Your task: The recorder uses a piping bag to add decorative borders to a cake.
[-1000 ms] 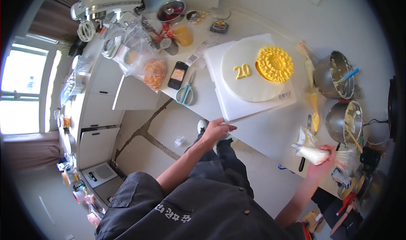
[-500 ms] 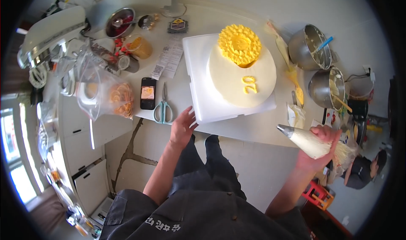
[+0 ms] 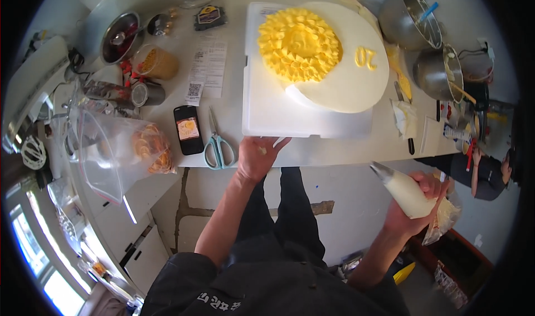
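Observation:
On a white foam board (image 3: pixel 262 118) stands a round, cream-coloured cake (image 3: pixel 348 29). A large ruffled yellow piped flower (image 3: pixel 301 43) covers its left part, and yellow piped numerals sit on the right. My left hand (image 3: pixel 259 157) is at the board's front edge, thumb stretched out to the right, other fingertips partly hidden by the edge; it holds nothing and bears a small smear of cream. Off the table's front, my right hand (image 3: pixel 415 204) is closed round a piping bag (image 3: pixel 409 192) of pale cream, its metal nozzle pointing up and left, away from the cake.
Left of the board lie scissors (image 3: pixel 219 149), a phone (image 3: pixel 188 129), a paper receipt (image 3: pixel 206 65) and a clear bag of dried orange slices (image 3: pixel 150 149). Steel mixing bowls (image 3: pixel 409 20) and a yellow piping bag (image 3: pixel 400 71) are at the right. Another person (image 3: pixel 485 168) is at far right.
The cake and its flower have turned counterclockwise, the numerals swinging from front to right. My left hand has shifted right along the board's edge. The piping bag stays in my right hand.

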The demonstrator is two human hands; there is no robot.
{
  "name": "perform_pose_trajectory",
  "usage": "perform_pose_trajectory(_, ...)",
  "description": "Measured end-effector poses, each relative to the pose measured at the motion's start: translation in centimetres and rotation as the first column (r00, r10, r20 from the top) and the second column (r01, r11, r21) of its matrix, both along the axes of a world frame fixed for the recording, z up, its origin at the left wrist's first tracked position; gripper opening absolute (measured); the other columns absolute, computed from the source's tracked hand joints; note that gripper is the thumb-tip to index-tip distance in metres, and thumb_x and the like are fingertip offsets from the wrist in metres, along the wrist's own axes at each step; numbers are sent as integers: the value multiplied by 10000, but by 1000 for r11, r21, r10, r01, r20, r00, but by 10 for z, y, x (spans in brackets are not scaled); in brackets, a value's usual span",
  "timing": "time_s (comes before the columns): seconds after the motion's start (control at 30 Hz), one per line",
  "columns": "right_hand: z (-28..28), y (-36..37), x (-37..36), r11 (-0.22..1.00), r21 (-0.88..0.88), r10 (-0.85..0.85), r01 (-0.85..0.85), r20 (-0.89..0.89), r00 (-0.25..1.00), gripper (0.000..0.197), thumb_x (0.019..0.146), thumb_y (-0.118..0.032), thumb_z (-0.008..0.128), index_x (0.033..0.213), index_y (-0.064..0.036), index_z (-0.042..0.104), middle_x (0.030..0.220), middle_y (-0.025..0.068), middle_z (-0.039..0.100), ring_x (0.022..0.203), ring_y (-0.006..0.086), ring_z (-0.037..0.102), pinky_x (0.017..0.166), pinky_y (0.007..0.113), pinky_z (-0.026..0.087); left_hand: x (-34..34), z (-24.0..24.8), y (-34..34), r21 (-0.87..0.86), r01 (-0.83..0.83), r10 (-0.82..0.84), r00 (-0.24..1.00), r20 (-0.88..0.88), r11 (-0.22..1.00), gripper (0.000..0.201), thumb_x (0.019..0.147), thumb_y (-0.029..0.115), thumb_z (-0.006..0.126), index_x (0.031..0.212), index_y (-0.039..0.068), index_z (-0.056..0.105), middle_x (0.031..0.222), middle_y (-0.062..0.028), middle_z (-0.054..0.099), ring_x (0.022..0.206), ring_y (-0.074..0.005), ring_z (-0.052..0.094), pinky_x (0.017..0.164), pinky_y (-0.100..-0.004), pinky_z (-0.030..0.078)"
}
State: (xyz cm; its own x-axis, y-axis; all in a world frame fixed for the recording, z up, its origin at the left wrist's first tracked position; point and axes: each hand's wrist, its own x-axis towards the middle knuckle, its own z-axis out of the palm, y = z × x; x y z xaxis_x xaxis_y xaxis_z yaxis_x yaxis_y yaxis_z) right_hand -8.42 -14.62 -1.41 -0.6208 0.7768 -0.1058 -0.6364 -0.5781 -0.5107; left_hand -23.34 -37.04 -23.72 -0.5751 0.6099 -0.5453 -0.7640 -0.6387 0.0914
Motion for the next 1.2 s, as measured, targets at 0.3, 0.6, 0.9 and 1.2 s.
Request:
perform_pose_trajectory(0.3,-23,-5,-5,917,380,22,-123,260,965,492,1106,-433,276,751,-122,414,708,7,386,738,182,430,911,396,415,8,3,12,165,76,-78,997,9,983,586,1063,516,321,1385,68,520,1371,-77,616,1316,-259,496,1163,-435,284)
perform_pose_trajectory(0.6,-141,130,35,923,-108,214,-370,942,259,485,1022,-470,513,822,-39,610,681,85,584,657,257,660,617,394,546,39,17,34,52,0,1,1000,-31,999,525,1052,518,366,1322,125,586,1295,-68,658,1293,-261,503,1129,-512,302)
perform_pose_trajectory(0.9,-198,221,-28,312,263,-443,-913,890,105,373,884,-372,722,877,-3,671,807,154,636,817,261,666,753,370,527,75,9,83,-197,-27,29,1000,10,980,519,1052,492,388,1397,120,499,1432,-98,522,1331,-312,467,1144,-539,308)
perform_pose_trajectory(1.2,-239,295,69,38,472,-891,-881,415,184,341,825,-107,752,1164,-105,712,1126,109,611,1035,312,588,840,400,513,124,-9,210,119,253,-233,960,-156,960,681,1037,550,363,1591,175,232,1633,-133,244,1512,-312,218,1234,-511,184)
